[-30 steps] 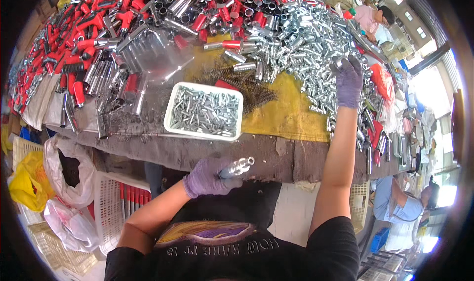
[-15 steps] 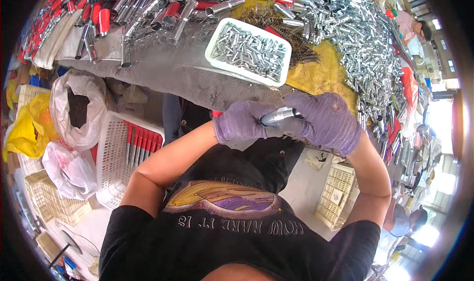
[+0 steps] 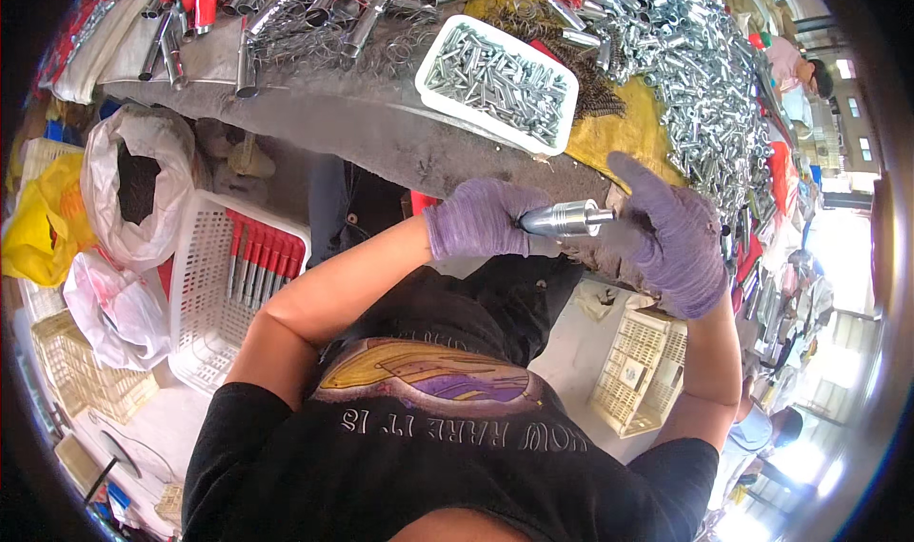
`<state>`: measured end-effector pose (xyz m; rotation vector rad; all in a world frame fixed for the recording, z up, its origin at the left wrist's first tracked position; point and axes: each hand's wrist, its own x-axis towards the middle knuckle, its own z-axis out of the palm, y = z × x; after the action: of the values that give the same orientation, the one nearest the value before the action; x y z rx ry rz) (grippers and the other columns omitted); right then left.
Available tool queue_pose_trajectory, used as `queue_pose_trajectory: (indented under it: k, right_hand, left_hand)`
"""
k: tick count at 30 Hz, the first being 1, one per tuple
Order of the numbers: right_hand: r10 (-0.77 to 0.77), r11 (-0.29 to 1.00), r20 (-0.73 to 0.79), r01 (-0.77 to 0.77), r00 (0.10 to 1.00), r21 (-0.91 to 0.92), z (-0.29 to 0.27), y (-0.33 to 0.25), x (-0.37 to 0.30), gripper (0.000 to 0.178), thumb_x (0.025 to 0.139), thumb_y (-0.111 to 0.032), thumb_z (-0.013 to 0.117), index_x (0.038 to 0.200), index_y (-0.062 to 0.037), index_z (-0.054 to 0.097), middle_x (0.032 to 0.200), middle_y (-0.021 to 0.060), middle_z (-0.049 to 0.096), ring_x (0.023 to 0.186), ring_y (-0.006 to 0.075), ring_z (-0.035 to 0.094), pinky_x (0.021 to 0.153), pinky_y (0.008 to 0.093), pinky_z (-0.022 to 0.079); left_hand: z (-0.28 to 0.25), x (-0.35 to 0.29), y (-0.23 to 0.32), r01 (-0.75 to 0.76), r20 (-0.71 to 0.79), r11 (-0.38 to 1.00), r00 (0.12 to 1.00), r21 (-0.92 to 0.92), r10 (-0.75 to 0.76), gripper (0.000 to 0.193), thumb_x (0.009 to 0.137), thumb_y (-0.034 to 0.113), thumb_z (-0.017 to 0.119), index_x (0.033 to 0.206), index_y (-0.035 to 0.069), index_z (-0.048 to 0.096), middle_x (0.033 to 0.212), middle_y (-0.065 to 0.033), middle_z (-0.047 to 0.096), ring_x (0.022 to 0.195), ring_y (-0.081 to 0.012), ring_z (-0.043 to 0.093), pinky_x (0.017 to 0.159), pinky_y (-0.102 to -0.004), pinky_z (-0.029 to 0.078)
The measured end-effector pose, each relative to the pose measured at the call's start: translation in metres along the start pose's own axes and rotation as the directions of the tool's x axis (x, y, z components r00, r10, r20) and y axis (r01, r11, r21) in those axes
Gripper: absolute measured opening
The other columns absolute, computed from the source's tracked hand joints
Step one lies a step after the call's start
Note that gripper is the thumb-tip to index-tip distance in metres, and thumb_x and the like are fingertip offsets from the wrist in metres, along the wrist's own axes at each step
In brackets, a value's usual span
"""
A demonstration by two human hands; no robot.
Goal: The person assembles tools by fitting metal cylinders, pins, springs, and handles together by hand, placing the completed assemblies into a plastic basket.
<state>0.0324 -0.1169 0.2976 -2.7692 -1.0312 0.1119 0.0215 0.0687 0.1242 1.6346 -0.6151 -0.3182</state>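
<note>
My left hand (image 3: 486,220), in a purple knit glove, is closed round a shiny metal tube (image 3: 562,219). The tube lies nearly level, its ringed collar and thin tip pointing right; the rest is hidden in the glove. Just off the tip, my right hand (image 3: 681,242), gloved the same way, is open with its fingers apart, and its thumb side is blurred. Beyond both hands, a white tray (image 3: 569,128) of small metal pins (image 3: 495,85) sits on the table by the near edge.
Loose metal fittings (image 3: 700,94) heap at the far right on yellow cloth (image 3: 628,132). Red-and-chrome tubes (image 3: 205,9) pile at the far left. Below the table's left side stand a white basket (image 3: 205,285) with red-handled rods, and white sacks (image 3: 143,228). A cream crate (image 3: 633,371) is at lower right.
My right hand has come off the metal tube and moved right, its fingers opening. A thin tip now shows at the tube's end. The view has shifted slightly.
</note>
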Motion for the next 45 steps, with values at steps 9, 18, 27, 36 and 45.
queue_pose_trajectory:
  k: [9, 18, 27, 36, 45]
  right_hand:
    - [-0.141, 0.990, 0.147, 0.137, 0.979, 0.037, 0.018, 0.003, 0.001, 0.045, 0.076, -0.036, 0.069, 0.109, -0.0074, 0.059, 0.091, 0.0141, 0.062, 0.082, 0.0340, 0.060, 0.071, 0.0415, 0.049]
    - [-0.113, 0.946, 0.217, 0.039, 0.970, 0.322, 0.075, 0.001, -0.033, 0.079, 0.073, -0.046, 0.073, 0.131, 0.0000, 0.043, 0.120, 0.0217, 0.054, 0.103, 0.0331, 0.060, 0.087, 0.0366, 0.048]
    - [0.476, 0.135, 0.560, -0.686, 0.678, 0.715, 0.212, -0.028, -0.101, 0.064, 0.075, -0.029, 0.074, 0.127, -0.0026, 0.048, 0.114, 0.0110, 0.060, 0.101, 0.0194, 0.058, 0.088, 0.0317, 0.046]
    - [0.399, 0.804, 0.447, -0.540, 0.801, 0.249, 0.283, -0.038, -0.081, 0.048, 0.076, -0.027, 0.069, 0.119, -0.0142, 0.056, 0.097, 0.0167, 0.065, 0.090, 0.0341, 0.063, 0.075, 0.0408, 0.051]
    - [0.396, 0.851, 0.442, -0.503, 0.804, 0.151, 0.308, -0.040, -0.077, 0.049, 0.077, -0.035, 0.066, 0.121, -0.0174, 0.054, 0.094, 0.0145, 0.066, 0.086, 0.0335, 0.064, 0.071, 0.0415, 0.052]
  left_hand:
    - [-0.001, -0.005, 0.002, -0.059, -0.001, 0.993, 0.998, 0.105, 0.060, 0.049, 0.075, 0.048, 0.069, 0.107, 0.011, 0.064, 0.084, -0.0157, 0.065, 0.079, -0.0317, 0.064, 0.072, -0.0349, 0.049]
    - [0.023, -0.051, -0.019, -0.312, -0.385, 0.508, 0.922, -0.803, -0.043, 0.018, 0.077, 0.012, 0.071, 0.086, 0.006, 0.057, 0.085, -0.0026, 0.057, 0.081, -0.0133, 0.055, 0.076, -0.0330, 0.048]
    - [0.084, -0.071, -0.165, -0.160, 0.273, -0.336, 0.322, -0.928, -0.907, 0.014, 0.092, 0.017, 0.047, 0.095, 0.004, 0.052, 0.084, -0.0139, 0.061, 0.083, -0.0280, 0.062, 0.079, -0.0443, 0.054]
    - [0.131, -0.115, -0.182, 0.427, 0.414, -0.203, 0.492, -0.881, -0.766, 0.021, 0.091, 0.018, 0.053, 0.098, 0.000, 0.061, 0.090, -0.0110, 0.062, 0.085, -0.0208, 0.060, 0.076, -0.0328, 0.048]
    - [0.153, -0.114, -0.216, 0.484, 0.200, 0.010, 0.380, -0.875, -0.903, 0.025, 0.090, 0.020, 0.052, 0.100, 0.000, 0.063, 0.090, -0.0100, 0.064, 0.079, -0.0193, 0.060, 0.071, -0.0326, 0.047]
